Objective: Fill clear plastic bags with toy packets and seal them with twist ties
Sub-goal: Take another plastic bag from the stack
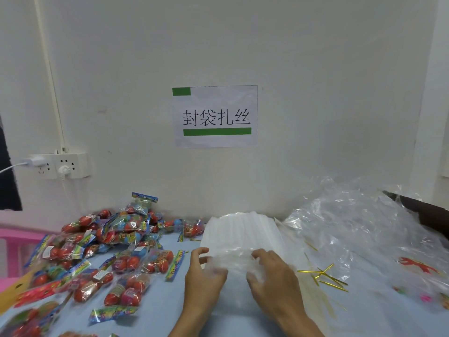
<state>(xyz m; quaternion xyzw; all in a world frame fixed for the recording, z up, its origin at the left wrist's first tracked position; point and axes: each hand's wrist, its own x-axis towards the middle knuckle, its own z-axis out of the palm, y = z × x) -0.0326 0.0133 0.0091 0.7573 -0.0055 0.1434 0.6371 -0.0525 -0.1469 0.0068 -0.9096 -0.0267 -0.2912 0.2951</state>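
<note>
The blue surface holds a heap of toy packets at the left. In the middle lies a stack of clear plastic bags. Both hands pinch its near edge: left hand, right hand. Bags look thin, light and slippery; peel one at the edge. Gold twist ties lie at the right.

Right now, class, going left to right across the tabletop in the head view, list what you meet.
Pink stool → toy packets → left hand → right hand → gold twist ties → crumpled clear plastic.
</note>
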